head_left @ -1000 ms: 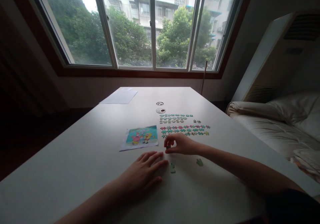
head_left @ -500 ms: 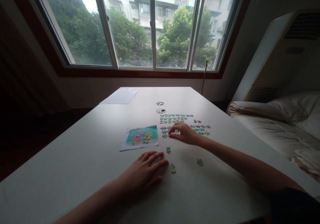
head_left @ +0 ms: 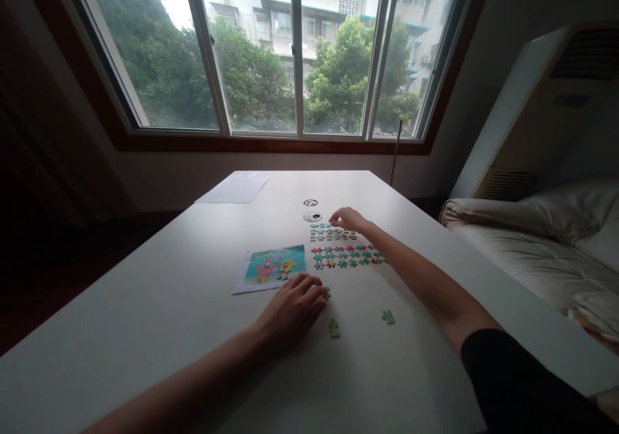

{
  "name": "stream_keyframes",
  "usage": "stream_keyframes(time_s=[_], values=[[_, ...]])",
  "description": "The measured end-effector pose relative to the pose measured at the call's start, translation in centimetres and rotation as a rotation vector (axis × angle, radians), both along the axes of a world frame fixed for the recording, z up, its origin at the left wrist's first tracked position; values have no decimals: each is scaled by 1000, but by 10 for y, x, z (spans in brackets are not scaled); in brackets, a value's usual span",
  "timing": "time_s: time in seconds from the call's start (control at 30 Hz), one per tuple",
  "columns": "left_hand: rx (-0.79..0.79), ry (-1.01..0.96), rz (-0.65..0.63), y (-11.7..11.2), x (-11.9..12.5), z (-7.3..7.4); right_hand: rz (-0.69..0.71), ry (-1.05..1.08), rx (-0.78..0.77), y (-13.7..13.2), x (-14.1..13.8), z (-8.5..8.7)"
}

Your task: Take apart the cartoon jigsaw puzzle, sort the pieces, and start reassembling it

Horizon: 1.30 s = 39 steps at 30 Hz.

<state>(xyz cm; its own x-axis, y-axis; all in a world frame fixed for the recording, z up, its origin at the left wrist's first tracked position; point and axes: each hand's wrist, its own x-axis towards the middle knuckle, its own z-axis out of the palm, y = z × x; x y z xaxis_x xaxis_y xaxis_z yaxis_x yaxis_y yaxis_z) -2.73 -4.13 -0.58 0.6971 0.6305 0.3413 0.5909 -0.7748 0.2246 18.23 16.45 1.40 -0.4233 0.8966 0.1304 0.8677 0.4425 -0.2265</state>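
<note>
Small teal, pink and yellow puzzle pieces lie in rows on the white table (head_left: 145, 331): a far group (head_left: 325, 233) and a nearer group (head_left: 345, 256). My right hand (head_left: 347, 218) reaches over the far group, with its fingertips pinched together at the group's back edge; I cannot make out what they hold. My left hand (head_left: 291, 306) rests on the table with its fingers laid out. Its fingertips touch a loose green piece (head_left: 328, 291). Two more loose pieces lie nearby, one (head_left: 334, 328) just right of that hand and another (head_left: 387, 316) further right.
A cartoon picture card (head_left: 273, 266) lies left of the rows. Two small round objects (head_left: 312, 216) sit beyond the pieces, and a sheet of paper (head_left: 235, 189) lies at the far left corner. A bed (head_left: 536, 240) stands to the right, and a wide window (head_left: 294, 53) is ahead.
My right hand set a green piece down, then moved away from me over the near rows to the far group. My left hand slid forward to touch that piece.
</note>
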Motion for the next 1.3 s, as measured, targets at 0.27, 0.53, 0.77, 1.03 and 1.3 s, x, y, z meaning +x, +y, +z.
stream_keyframes(time_s=[0.27, 0.53, 0.77, 1.03, 1.3], values=[[-15, 26, -44, 0, -4, -3, -8, -79, -72, 17, -17, -3], [-20, 19, -53, 0, -7, -4, 6, -95, -142, 27, -25, 1], [15, -9, -25, -1, -7, -3, 68, 30, -50, 8, -19, 5], [3, -38, -29, -2, -5, -5, 235, 268, -39, -87, 12, 4], [-3, -15, -26, 0, -3, -9, 101, 419, -180, -162, 46, -20]])
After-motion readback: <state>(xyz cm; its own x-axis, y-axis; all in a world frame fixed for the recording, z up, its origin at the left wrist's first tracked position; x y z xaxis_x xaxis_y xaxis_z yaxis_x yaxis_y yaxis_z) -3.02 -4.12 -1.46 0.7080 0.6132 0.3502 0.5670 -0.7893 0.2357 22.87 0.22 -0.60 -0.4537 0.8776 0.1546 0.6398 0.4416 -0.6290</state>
